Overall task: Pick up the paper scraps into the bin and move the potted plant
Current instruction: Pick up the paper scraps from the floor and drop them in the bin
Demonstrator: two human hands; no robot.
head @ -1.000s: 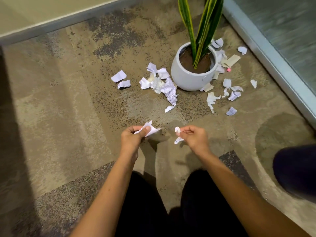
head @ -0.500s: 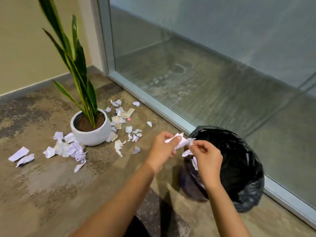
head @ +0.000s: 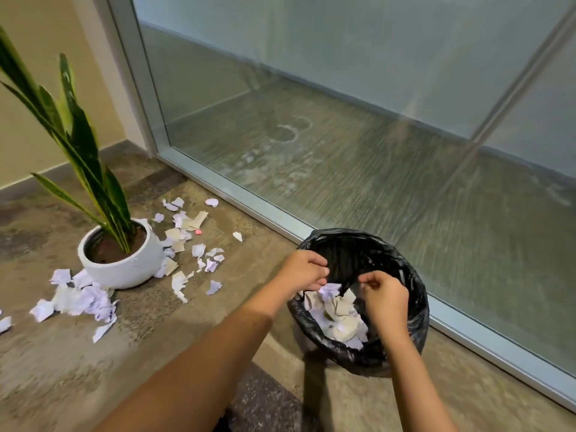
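A bin lined with a black bag (head: pixel 414 313) stands on the carpet by the glass wall, with torn paper scraps (head: pixel 336 321) lying in it. My left hand (head: pixel 304 271) and my right hand (head: pixel 385 299) hover over its opening, fingers loosely curled, and no paper shows in either. A snake plant in a round white pot (head: pixel 124 268) stands to the left. More paper scraps lie around the pot: a pile (head: pixel 84 299) at its left front and scattered pieces (head: pixel 187 241) to its right.
A frosted glass wall with a metal bottom frame (head: pixel 249 199) runs from behind the plant to the right, just past the bin. A beige wall (head: pixel 28 126) stands behind the plant. A small pink bit (head: pixel 198 232) lies among the scraps.
The view swung right from the plant to the bin. Both hands carried scraps over it; the scraps have left my fingers and the hands are now lower, over the opening.
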